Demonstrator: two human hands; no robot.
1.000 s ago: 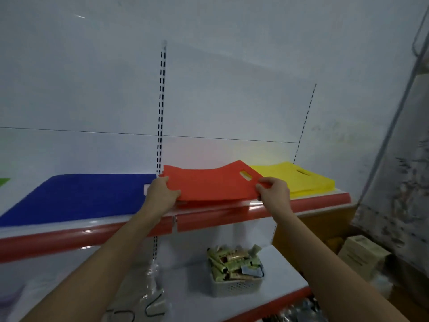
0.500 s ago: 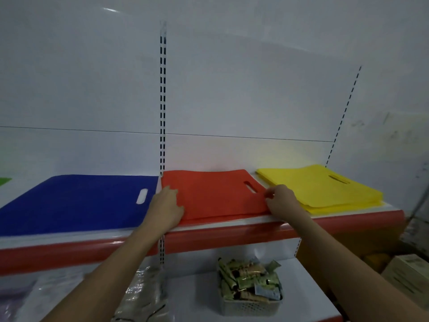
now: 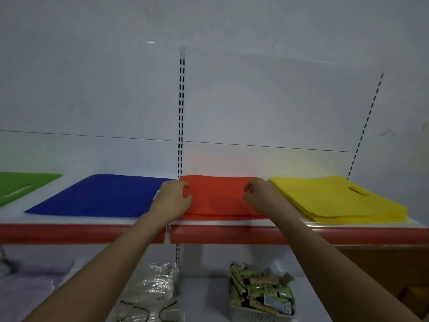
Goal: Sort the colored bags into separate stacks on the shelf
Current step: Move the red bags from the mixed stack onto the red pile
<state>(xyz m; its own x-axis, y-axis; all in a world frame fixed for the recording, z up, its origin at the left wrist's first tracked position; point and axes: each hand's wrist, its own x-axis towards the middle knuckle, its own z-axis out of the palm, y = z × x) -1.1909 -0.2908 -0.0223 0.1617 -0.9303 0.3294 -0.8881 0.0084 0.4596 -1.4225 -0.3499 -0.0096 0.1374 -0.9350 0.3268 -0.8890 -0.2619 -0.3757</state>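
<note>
Both hands have slid further back across the red bags (image 3: 218, 196), now lying flat on the shelf (image 3: 232, 235). Left to right: green bags (image 3: 21, 185), blue bags (image 3: 104, 194), left hand (image 3: 173, 198) pressing the red stack's left edge, right hand (image 3: 260, 196) loosely curled at its right edge, yellow bags (image 3: 336, 198). Below stands a basket of tubes (image 3: 260, 296).

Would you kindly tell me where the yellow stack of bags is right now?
In the head view, the yellow stack lies at the right end of the upper shelf, directly right of the red bags and beside the right hand.
</note>
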